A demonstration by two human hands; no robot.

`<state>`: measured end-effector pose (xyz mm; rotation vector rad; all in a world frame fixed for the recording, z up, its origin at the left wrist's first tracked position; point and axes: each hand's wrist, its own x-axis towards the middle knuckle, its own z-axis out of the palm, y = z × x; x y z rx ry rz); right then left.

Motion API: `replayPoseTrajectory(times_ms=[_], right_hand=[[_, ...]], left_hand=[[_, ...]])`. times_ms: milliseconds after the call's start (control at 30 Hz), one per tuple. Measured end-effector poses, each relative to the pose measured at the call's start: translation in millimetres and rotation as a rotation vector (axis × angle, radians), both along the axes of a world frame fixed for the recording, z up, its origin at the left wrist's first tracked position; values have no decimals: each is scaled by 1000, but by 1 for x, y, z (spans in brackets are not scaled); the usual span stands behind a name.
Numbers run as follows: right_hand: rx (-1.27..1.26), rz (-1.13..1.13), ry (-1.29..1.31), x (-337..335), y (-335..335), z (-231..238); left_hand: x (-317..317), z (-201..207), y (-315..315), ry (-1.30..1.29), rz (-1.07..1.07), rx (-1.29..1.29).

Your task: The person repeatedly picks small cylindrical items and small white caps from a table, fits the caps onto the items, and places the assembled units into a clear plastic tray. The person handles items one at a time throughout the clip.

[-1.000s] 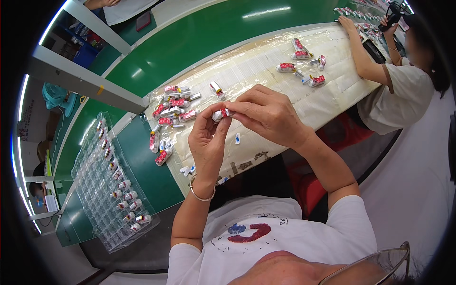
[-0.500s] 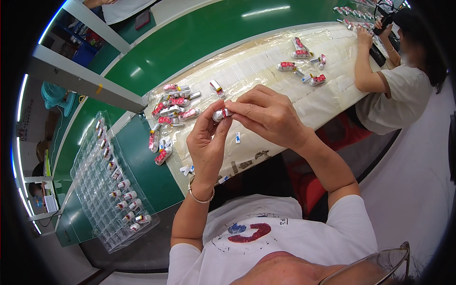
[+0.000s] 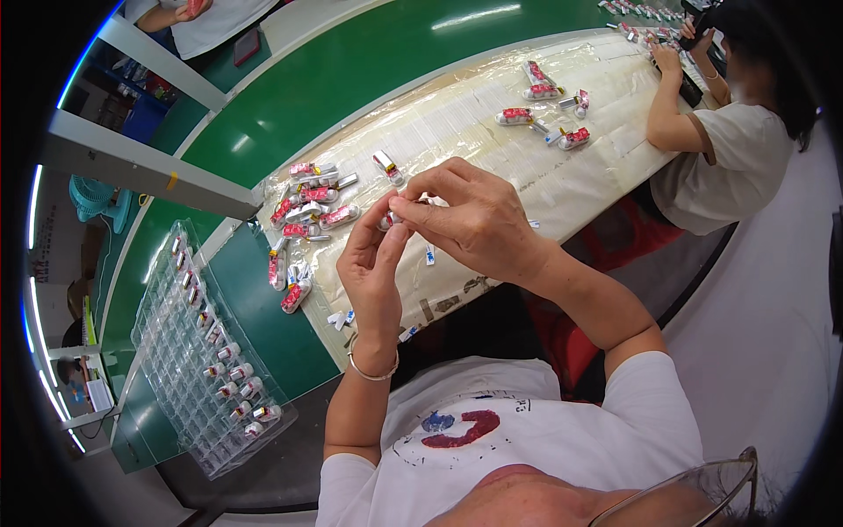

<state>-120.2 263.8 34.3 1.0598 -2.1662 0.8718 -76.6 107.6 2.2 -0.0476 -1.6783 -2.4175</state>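
Note:
My left hand (image 3: 373, 263) and my right hand (image 3: 470, 220) meet above the pale taped work mat (image 3: 492, 140). Between their fingertips they pinch one small silver and red part (image 3: 387, 220); most of it is hidden by my fingers. A metal bangle sits on my left wrist. Just left of my hands lies a loose pile of several similar silver and red parts (image 3: 303, 211) on the mat. A few tiny blue and white scraps (image 3: 341, 319) lie near the mat's front edge.
A clear plastic compartment tray (image 3: 206, 351) with several parts in it lies on the green bench at my left. Another person (image 3: 729, 132) sits at the right with more parts (image 3: 549, 101) before them. A grey metal bar (image 3: 149, 171) crosses at upper left.
My hands have stayed together on the small part, with only slight finger movement. The person at the right has shifted their arms a little.

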Motion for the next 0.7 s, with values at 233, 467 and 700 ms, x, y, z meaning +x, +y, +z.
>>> replayPoseTrajectory(times_ms=[233,467,700], right_hand=[[-502,181,-450,3,-4,-14],[-549,256,-554,8,-9,-15],[-598,209,-498,12,-16,-19]], left_hand=[[2,11,-7,47,13,95],[9,7,-4,145,41,63],[12,14,-2,74,-2,174]])
